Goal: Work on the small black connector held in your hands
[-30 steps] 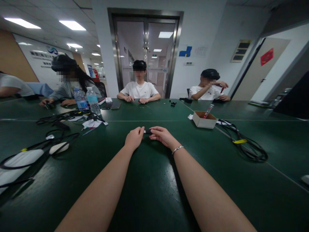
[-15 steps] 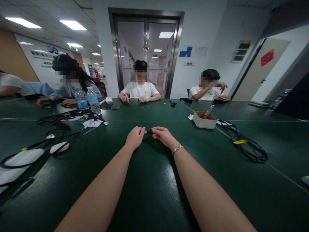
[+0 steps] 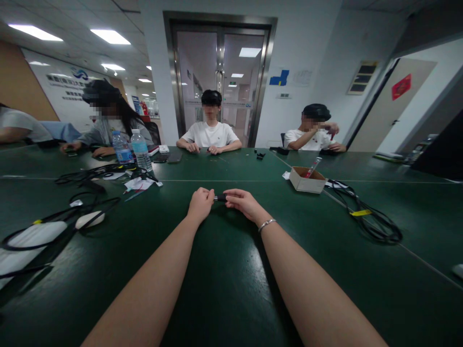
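Observation:
Between my two hands is a small black stick-like object [image 3: 220,198] with a shiny silver band toward its left end; its exact kind is too small to tell. My left hand [image 3: 201,204] is closed around the left end, hiding that end. From the other side, my right hand [image 3: 246,204] pinches the black part with thumb and fingertips. A silver bracelet [image 3: 266,225] circles my right wrist. Both hands are close together just above the green table [image 3: 224,270].
Black cables [image 3: 379,219] lie coiled to the right, near a small open box [image 3: 307,181] holding a red-and-clear stick. At left are more cables, a white mouse [image 3: 90,220], paper scraps [image 3: 139,184] and two water bottles [image 3: 141,149]. Several people sit around the table.
My left hand has shifted slightly left, and a little more of the black object shows between my hands. My right hand keeps its pinch on it.

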Available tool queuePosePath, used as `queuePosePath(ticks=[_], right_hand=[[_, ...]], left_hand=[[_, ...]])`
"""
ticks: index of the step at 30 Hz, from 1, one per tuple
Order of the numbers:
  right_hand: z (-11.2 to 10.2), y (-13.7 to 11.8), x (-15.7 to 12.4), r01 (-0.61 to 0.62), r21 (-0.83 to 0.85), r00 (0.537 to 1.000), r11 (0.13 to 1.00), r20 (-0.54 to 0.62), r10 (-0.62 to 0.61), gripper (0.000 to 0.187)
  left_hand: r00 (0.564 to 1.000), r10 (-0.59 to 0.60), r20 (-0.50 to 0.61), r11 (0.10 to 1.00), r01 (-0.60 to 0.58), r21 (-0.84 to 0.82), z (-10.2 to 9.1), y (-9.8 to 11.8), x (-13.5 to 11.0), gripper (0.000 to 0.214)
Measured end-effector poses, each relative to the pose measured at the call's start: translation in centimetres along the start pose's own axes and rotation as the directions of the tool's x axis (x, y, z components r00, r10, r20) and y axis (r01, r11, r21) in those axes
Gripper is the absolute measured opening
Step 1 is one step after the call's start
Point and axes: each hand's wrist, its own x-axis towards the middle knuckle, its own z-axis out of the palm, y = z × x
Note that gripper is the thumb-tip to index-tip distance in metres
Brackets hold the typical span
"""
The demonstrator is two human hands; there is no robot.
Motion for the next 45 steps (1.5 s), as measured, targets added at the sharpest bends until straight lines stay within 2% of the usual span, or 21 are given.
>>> queuePosePath(ticks=[5, 15, 22, 30, 34, 37, 41, 45], right_hand=[[-0.1, 0.0, 0.1, -0.005, 0.006, 1.0, 1.0, 0.015, 0.004, 0.021], [0.0, -0.1, 0.2, -0.02, 0.023, 0.999, 1.0, -0.036, 0.021, 0.018], [0.0, 0.0, 0.4, -0.024, 0.054, 0.997, 0.998, -0.071, 0.027, 0.017], [-0.1, 0.1, 0.5, -0.026, 0.072, 0.995, 0.997, -0.095, 0.033, 0.013], [-0.1, 0.2, 0.5, -0.021, 0.081, 0.994, 0.997, -0.106, 0.03, 0.011], [-0.1, 0.2, 0.5, -0.021, 0.078, 0.994, 0.997, -0.105, 0.029, 0.012], [-0.1, 0.2, 0.6, -0.027, 0.062, 0.994, 0.998, -0.102, 0.033, 0.013], [-0.2, 0.2, 0.5, -0.027, 0.061, 0.996, 0.998, -0.084, 0.033, 0.013]], left_hand=[[1.0, -0.001, 0.017, 1.0, 0.001, 0.001, -0.2, 0.2, -0.1, 0.051], [0.999, 0.007, 0.034, 1.0, -0.008, 0.012, -0.2, 0.3, -0.2, 0.049], [0.999, 0.034, 0.026, 0.999, -0.034, -0.007, 0.2, -0.1, -0.1, 0.04], [0.998, -0.005, 0.067, 0.986, 0.017, -0.168, 0.4, -0.1, -0.2, 0.023], [0.999, 0.035, 0.04, 0.957, -0.022, -0.288, 0.6, -0.4, 0.0, 0.014], [1.0, 0.001, 0.022, 0.937, 0.007, -0.349, 0.9, -0.8, 0.2, 0.017], [0.994, -0.067, 0.09, 0.906, 0.098, -0.411, 1.0, -1.1, 0.3, 0.029], [0.999, -0.007, 0.052, 0.913, 0.028, -0.406, 0.9, -0.9, 0.1, 0.021]])
